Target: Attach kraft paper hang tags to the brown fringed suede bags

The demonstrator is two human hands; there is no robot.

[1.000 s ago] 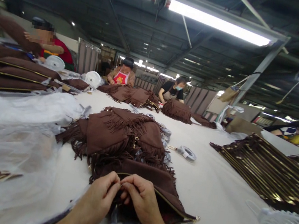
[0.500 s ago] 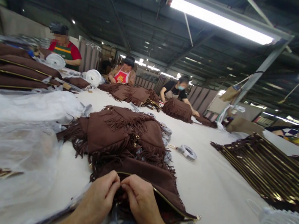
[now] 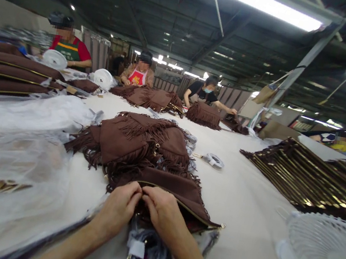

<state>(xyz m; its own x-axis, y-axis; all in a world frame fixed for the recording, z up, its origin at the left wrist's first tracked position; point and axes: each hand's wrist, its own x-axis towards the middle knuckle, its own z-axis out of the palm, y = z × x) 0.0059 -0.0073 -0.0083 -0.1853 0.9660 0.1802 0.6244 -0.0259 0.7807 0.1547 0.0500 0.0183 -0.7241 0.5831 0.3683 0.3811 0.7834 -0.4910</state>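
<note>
A dark brown fringed bag lies in front of me with its gold zipper open along the near edge. At the zipper opening, my left hand has thumb and fingers pinched together. Close beside it, my right hand is pinched too, the fingertips of both nearly meeting. What the fingertips grip is too small to make out. Below my hands is a coiled strap in clear plastic with a white wrap and a gold clasp. More brown fringed bags are heaped just beyond.
A wrapped coiled strap lies on the white table. A stack of zippered bags and a white plastic basket stand at right. Clear plastic sheeting covers the left. Several co-workers are across the table.
The view has tilted down, showing more of the coiled strap and basket. My hands stay pinched at the bag's opening. A co-worker's arm at the back has lifted a brown piece.
</note>
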